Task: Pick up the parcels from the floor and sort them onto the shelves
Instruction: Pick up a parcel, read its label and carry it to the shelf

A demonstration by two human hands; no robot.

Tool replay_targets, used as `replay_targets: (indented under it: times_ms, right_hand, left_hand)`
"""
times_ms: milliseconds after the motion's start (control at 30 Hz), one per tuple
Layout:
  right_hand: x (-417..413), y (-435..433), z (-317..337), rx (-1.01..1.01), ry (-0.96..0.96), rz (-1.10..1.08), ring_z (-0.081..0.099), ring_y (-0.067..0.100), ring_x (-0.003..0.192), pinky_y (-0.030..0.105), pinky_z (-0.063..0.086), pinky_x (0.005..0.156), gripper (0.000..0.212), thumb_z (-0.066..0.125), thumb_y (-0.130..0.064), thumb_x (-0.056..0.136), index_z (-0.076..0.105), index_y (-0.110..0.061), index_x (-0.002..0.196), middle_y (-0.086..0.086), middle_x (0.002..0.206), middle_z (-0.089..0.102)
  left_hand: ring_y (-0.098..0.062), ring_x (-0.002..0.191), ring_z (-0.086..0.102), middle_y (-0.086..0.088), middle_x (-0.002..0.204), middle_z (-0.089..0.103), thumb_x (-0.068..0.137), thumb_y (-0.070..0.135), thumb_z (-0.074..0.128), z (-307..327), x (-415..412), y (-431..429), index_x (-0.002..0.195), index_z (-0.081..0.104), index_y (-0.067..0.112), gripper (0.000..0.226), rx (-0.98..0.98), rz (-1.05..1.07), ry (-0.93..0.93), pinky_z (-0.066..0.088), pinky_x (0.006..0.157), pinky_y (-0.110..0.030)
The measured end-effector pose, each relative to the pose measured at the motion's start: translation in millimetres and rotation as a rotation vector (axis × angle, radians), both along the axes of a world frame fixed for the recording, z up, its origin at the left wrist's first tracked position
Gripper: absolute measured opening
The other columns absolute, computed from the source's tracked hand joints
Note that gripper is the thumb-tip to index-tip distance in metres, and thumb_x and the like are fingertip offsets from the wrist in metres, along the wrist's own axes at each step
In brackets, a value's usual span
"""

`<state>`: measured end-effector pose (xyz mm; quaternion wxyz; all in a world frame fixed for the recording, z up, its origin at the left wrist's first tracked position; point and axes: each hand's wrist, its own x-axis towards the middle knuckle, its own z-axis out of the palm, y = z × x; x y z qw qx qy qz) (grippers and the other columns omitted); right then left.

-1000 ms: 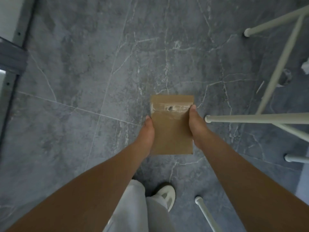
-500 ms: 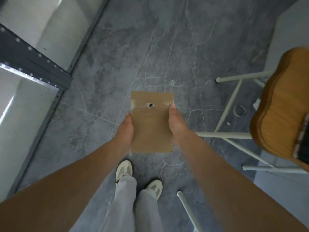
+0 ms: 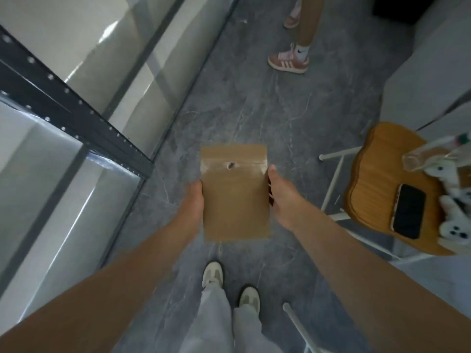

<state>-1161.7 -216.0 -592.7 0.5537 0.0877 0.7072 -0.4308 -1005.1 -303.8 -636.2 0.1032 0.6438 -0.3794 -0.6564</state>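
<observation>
While both the left hand [image 3: 191, 200] and the right hand [image 3: 279, 197] grip the brown parcel [image 3: 235, 197] by its sides above the floor [image 3: 293, 128], a wooden chair [image 3: 377, 184] with a phone [image 3: 409, 211] stands right, the shelf [image 3: 74, 113] left; another person's pink shoe [image 3: 288, 62] has newly appeared beyond.

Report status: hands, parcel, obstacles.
Left hand and right hand grip parcel sides. Parcel off floor. Shelf left, chair right.

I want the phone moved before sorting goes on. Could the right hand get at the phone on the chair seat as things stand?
Probably not yet: the right hand is gripping the parcel together with the left hand. The phone lies uncovered on the chair, nothing between.
</observation>
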Motion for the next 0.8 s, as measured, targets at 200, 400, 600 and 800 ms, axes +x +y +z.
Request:
replay_targets:
  times_ms: [200, 400, 600, 800]
  right_hand:
    - [-0.7, 0.5, 119.2, -0.090, 0.120, 0.010, 0.049, 0.024, 0.134, 0.042, 0.036, 0.117, 0.058, 0.038, -0.049, 0.104, 0.047, -0.010, 0.145, 0.007, 0.147, 0.051]
    - [28.7, -9.9, 228.4, -0.260, 0.166, 0.071, 0.058, 0.019, 0.115, 0.035, 0.043, 0.108, 0.044, 0.039, -0.039, 0.106, 0.057, -0.009, 0.132, 0.005, 0.131, 0.060]
    - [67.4, -18.2, 313.2, -0.420, 0.277, 0.274, 0.063, 0.019, 0.088, 0.032, 0.049, 0.084, 0.029, 0.045, -0.030, 0.103, 0.067, -0.019, 0.089, 0.009, 0.101, 0.068]
    - [118.9, -32.9, 371.7, -0.562, 0.365, 0.401, 0.062, 0.016, 0.094, 0.028, 0.046, 0.076, 0.034, 0.041, -0.037, 0.103, 0.070, -0.020, 0.102, 0.001, 0.103, 0.070]
  left_hand:
    - [-0.022, 0.079, 0.062, -0.009, 0.091, 0.066, 0.105, 0.028, 0.038, 130.1, -4.0, -3.7, 0.086, 0.064, 0.016, 0.034, -0.154, -0.020, 0.128, 0.054, 0.079, -0.040]
    - [-0.031, 0.092, 0.062, -0.018, 0.102, 0.063, 0.089, 0.045, 0.043, 235.4, 32.4, 4.2, 0.099, 0.061, 0.014, 0.037, -0.226, 0.072, 0.250, 0.055, 0.086, -0.045]
    - [-0.029, 0.097, 0.070, -0.012, 0.107, 0.075, 0.103, 0.048, 0.039, 315.9, 74.0, 10.3, 0.103, 0.074, 0.017, 0.048, -0.266, 0.261, 0.318, 0.060, 0.084, -0.047]
    - [-0.029, 0.106, 0.070, -0.010, 0.119, 0.073, 0.103, 0.057, 0.035, 380.3, 132.8, 14.8, 0.128, 0.065, 0.023, 0.052, -0.379, 0.390, 0.331, 0.060, 0.080, -0.042]
